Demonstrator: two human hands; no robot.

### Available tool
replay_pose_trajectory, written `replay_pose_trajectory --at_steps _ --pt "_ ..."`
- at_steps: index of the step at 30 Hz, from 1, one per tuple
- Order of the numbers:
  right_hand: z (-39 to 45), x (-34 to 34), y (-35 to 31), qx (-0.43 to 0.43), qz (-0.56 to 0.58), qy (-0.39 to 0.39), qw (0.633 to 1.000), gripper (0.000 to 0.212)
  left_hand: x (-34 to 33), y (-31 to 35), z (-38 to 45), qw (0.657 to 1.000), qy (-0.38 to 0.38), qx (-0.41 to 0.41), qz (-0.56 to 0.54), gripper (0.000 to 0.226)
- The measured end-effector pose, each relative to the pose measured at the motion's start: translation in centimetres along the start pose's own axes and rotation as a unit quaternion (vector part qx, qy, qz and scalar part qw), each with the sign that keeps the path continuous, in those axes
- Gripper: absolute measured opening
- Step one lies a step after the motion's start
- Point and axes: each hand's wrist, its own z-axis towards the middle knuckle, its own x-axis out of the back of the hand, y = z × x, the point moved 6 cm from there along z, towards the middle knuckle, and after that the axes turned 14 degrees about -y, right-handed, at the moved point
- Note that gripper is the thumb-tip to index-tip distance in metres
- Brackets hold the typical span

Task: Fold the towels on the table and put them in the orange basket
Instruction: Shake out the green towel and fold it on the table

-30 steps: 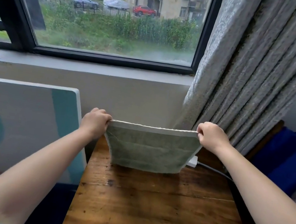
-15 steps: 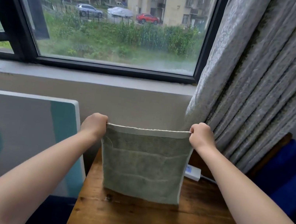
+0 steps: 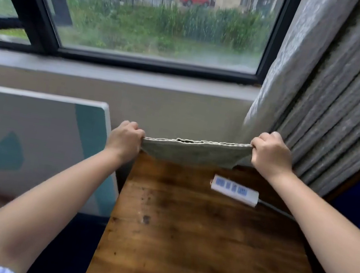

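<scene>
The grey-green towel is stretched between the two hands above the far end of the wooden table. The left hand grips the towel's left corner with curled fingers, and the right hand grips the right corner likewise. The upper edge runs nearly level from fist to fist and shows two or more layers, so the towel appears to be doubled over, though the fold count cannot be confirmed. Only a shallow band of cloth is seen below that edge; whether its lower margin touches the tabletop cannot be determined. The fingertips of both hands are hidden behind the fists. A white power strip lies on the table near the right forearm, its cable leading off to the right. A window with a dark frame stands behind, a grey curtain hangs at right, and a white and teal panel leans at left.
</scene>
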Motion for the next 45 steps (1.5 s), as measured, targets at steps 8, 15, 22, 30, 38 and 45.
replay_pose_trajectory --at_steps 8,15,22,30,38,45 --pt "-13.8 -12.8 -0.6 0.071 -0.120 -0.317 0.938 0.026 -14.1 3.0 -10.4 0.936 -0.285 -0.164 0.122 0.024" --pt "-23.1 -18.8 -2.2 0.070 -0.045 -0.576 0.813 0.011 -20.9 4.5 -17.8 0.823 -0.539 -0.173 0.051 0.020" --pt "-28.8 -22.0 -3.4 0.014 0.026 -0.746 0.666 0.027 -24.7 3.6 -22.9 0.659 -0.744 -0.109 0.004 0.018" --pt "-27.0 -22.0 -1.9 -0.064 0.176 -0.597 0.780 0.026 -26.3 2.4 -21.5 0.727 -0.682 -0.065 -0.057 0.015" --pt "-19.6 -22.7 2.5 -0.180 0.361 -0.340 0.849 0.013 -26.3 -1.1 -12.9 0.800 -0.382 0.132 -0.443 0.018" --pt "-14.3 -26.5 4.7 -0.224 0.436 -0.228 0.841 0.021 -28.9 -1.0 -9.5 0.804 -0.180 0.256 -0.506 0.009"
